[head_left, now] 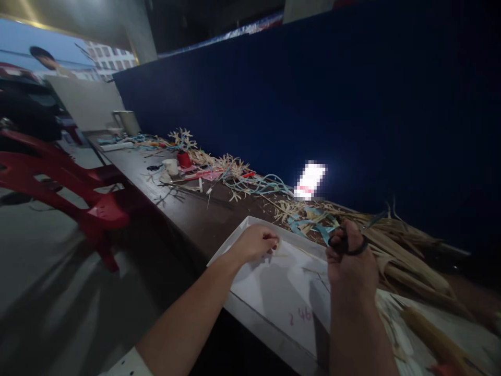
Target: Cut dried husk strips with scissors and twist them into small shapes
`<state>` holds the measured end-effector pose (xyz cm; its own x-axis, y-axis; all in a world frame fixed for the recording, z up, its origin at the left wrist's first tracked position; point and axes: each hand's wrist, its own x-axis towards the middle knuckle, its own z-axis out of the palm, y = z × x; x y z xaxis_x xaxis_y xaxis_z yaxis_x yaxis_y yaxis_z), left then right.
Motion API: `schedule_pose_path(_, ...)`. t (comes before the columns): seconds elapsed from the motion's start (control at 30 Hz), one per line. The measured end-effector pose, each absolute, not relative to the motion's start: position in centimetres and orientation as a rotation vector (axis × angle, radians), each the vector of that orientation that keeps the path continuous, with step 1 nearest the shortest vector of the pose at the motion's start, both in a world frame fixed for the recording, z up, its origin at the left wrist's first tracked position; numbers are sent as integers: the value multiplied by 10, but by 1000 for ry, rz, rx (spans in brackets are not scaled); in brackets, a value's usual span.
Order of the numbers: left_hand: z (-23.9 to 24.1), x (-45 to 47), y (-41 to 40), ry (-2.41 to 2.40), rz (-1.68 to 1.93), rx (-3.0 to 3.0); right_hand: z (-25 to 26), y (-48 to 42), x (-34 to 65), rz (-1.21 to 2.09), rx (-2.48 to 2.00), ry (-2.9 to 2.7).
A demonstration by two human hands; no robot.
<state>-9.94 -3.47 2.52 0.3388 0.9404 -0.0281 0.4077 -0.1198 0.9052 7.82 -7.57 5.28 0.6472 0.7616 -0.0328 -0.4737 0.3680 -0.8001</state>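
My left hand (256,244) is over a shallow white tray (229,249), its fingertips pinched together. A thin pale strip (279,256) shows right by those fingertips; whether it is in the pinch or lies below is unclear. In my right hand (352,261) is a pair of scissors (358,246), its dark finger loops around my fingers and its blades pointing away to the right. White paper (270,297) with red handwritten numbers lines the tray, and a few thin strips (315,271) lie on it.
Dried husk leaves (407,256) and blue and pale scraps (309,222) lie along the table's back, below a dark blue partition (352,104). A lit phone (311,180) leans there. Farther left are a white cup (170,167), a red spool (183,160) and a red chair (105,209).
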Motion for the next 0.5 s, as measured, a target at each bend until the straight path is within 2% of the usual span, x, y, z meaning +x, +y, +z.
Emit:
schedule_pose_path(0.2, 31, -105, -23, 1638, 672, 2119, 54, -77, 80, 815, -846, -364)
schedule_pose_path(0.5, 32, -72, -21, 1383, 412, 2418, 59, -81, 83, 665, -818, -286)
